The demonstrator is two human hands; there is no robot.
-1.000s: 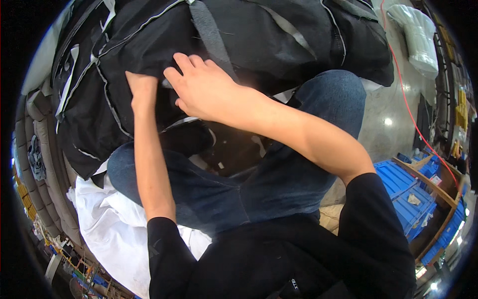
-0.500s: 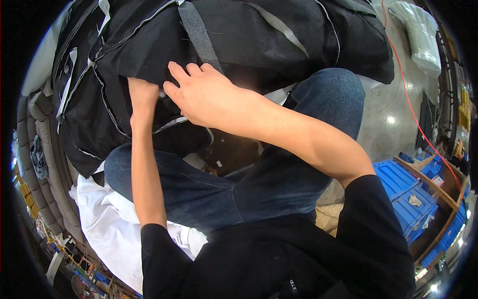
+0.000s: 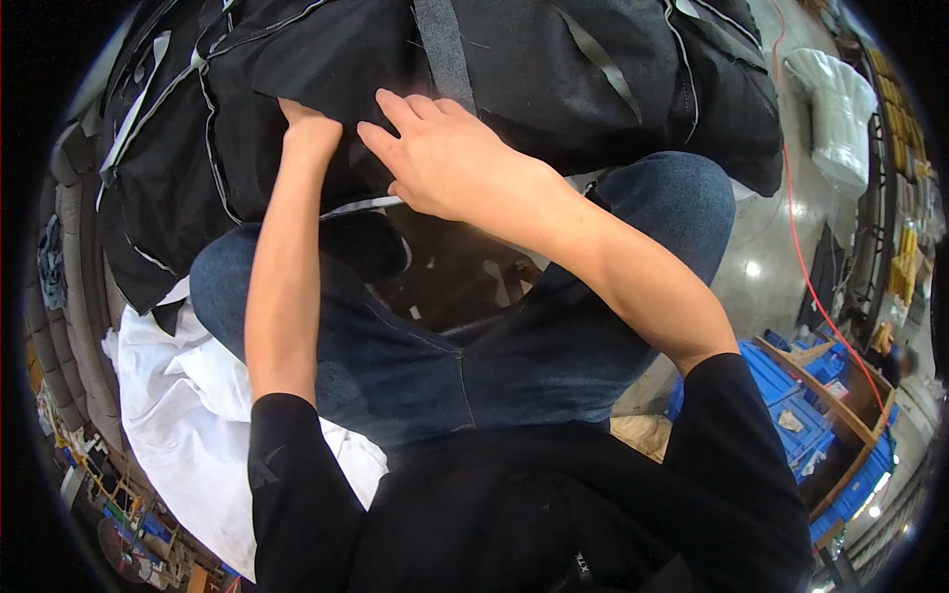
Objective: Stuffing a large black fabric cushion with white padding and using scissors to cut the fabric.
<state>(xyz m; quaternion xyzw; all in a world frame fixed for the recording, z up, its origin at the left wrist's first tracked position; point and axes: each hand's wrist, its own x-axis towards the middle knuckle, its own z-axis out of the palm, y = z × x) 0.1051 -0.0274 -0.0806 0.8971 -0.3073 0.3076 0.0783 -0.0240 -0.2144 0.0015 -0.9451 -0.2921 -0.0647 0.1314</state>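
Observation:
A large black fabric cover (image 3: 534, 89) with white-edged seams and loose strips lies bunched across the top of the view, in front of my knees. My left hand (image 3: 308, 124) reaches under a flap of this black cloth; its fingers are hidden beneath the edge. Close beside it on the right, my right hand (image 3: 445, 153) rests on the cloth with fingers spread, palm down, and nothing in it. Just beyond the right fingertips runs a grey strip (image 3: 445, 54) sewn or laid on the black cloth.
White cloth (image 3: 178, 425) lies at my left, near a grey padded sofa-like piece (image 3: 84, 296). To the right are a clear-wrapped white roll (image 3: 835, 119), a red hose or cable (image 3: 799, 237) on the floor, and blue bins (image 3: 791, 415) by a wooden frame (image 3: 840, 415).
Both hands have shifted slightly farther away and to the right in the view. The left hand stays tucked under the flap. The right hand keeps its spread fingers on the cloth.

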